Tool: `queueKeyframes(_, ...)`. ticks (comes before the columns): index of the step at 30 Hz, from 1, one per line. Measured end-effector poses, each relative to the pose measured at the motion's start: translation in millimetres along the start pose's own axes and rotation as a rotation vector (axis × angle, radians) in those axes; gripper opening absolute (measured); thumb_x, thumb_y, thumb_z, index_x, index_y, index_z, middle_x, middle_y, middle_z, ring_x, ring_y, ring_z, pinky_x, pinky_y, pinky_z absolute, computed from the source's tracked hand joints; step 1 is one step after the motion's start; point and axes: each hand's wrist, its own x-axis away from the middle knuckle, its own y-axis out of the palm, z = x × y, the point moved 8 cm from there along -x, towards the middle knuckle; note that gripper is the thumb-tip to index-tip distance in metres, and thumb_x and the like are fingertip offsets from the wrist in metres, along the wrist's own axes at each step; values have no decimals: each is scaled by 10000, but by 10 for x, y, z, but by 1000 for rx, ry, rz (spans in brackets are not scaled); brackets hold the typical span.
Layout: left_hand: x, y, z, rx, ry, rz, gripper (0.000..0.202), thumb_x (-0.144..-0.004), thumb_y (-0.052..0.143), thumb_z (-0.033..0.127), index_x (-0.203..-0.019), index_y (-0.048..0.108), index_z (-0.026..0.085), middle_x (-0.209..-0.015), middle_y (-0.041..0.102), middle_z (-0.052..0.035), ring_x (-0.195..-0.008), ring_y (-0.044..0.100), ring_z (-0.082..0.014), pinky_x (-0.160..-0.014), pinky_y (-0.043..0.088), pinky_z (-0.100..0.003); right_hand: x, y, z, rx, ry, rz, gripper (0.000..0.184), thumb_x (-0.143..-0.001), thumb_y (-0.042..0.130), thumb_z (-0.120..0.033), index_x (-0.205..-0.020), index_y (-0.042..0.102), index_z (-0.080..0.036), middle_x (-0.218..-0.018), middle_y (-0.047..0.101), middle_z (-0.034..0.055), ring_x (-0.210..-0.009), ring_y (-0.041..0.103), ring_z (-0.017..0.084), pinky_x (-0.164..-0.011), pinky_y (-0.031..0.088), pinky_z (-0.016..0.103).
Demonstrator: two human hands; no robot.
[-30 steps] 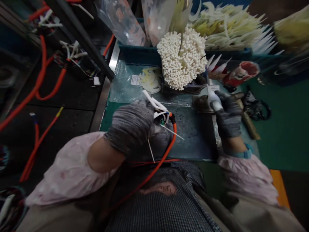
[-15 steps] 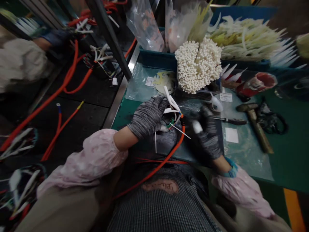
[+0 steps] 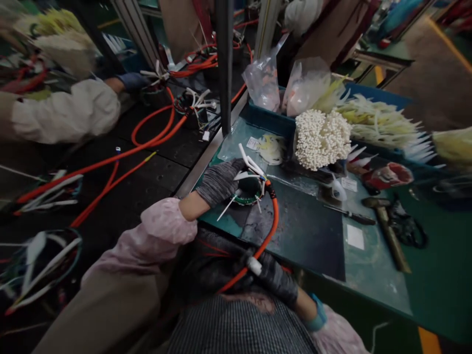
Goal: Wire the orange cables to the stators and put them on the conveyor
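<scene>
My left hand [image 3: 223, 182], in a grey striped glove, is closed on the left side of a ring-shaped wound stator [image 3: 246, 200] on the work surface. White sleeved wires [image 3: 250, 160] rise from the ring's top, and thin white ties stick out at its front. An orange cable [image 3: 275, 216] leaves the stator's right side and curves down towards my lap. Low in front of my apron, my right hand [image 3: 271, 275], gloved with a white wrap on one digit, is closed around this cable. Its fingertips are dark and partly hidden.
Right of the mat lie a hammer [image 3: 391, 233], a thin-bladed tool [image 3: 356, 216] and black-handled scissors [image 3: 415, 233]. Behind stand a bundle of white thin tubes [image 3: 322, 140] and a blue bin [image 3: 383, 93] of sleeves. A metal post [image 3: 223, 64] rises at left; beyond it a co-worker's gloved hand [image 3: 132, 81] touches another stator.
My right hand has moved from beside the stator down to the orange cable near my lap. My left hand stays on the stator. The view has swung, showing more of the background.
</scene>
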Motion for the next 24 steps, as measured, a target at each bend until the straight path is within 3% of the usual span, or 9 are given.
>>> queueKeyframes(6,450,-320,-314,-149,-74,35,454,-972,557,124,-1396,695,207,-1422,739,-120,-1266,739,-288,-1073,623,-444,-195,204,-19,71,-103,-115,288,-892,689,-711,-908,782,-439,-870,776,-27,-825,765,293,-827,666,484)
queueKeyframes(11,902,-618,-905,-244,-293,26,344,-1010,566,228,-1295,735,136,-1327,778,-120,-1142,748,-288,-1008,615,-452,-333,248,-192,94,-121,-156,405,-1014,588,-653,-986,785,-301,-1013,798,51,-984,751,268,-978,631,462)
queueKeyframes(13,1048,-779,-1142,-294,-416,44,332,-1033,535,267,-1211,753,91,-1212,800,-131,-1077,738,-277,-982,596,-451,-424,323,-299,79,-122,-219,407,-991,652,-641,-1054,768,-257,-1067,795,73,-1016,743,261,-1000,622,456)
queueKeyframes(15,1172,-949,-1240,-347,-529,71,381,-1061,457,278,-1124,765,63,-1102,797,-145,-1043,720,-294,-964,574,-500,-533,467,-396,75,-152,-318,408,-953,699,-649,-1072,757,-263,-1069,794,67,-997,746,261,-959,638,450)
queueKeyframes(17,1305,-1109,-1134,-398,-614,135,432,-1077,403,300,-1174,750,61,-1137,774,-161,-1112,697,-347,-980,546,-581,-657,630,-470,93,-211,-380,371,-921,720,-657,-1027,760,-304,-1056,791,42,-992,751,274,-924,647,446)
queueKeyframes(20,1606,-1169,-637,-412,-659,268,494,-1085,430,380,-1449,636,118,-1378,704,-197,-1290,650,-412,-1047,525,-635,-855,860,-505,100,-272,-372,318,-903,720,-649,-975,756,-341,-1031,787,5,-995,753,277,-921,644,432)
queueKeyframes(22,1886,-960,-233,-358,-600,246,474,-1072,485,442,-1450,651,208,-1362,738,-169,-1261,697,-350,-1073,576,-547,-983,1001,-488,52,-271,-348,369,-880,732,-663,-983,740,-309,-1011,783,10,-973,750,263,-919,642,416)
queueKeyframes(24,2253,-595,99,-118,-484,150,573,-990,610,422,-1530,588,230,-1461,707,-140,-1312,701,-313,-1086,619,-475,-1106,1137,-457,2,-255,-326,418,-862,752,-672,-964,717,-268,-980,778,32,-935,743,248,-894,647,397)
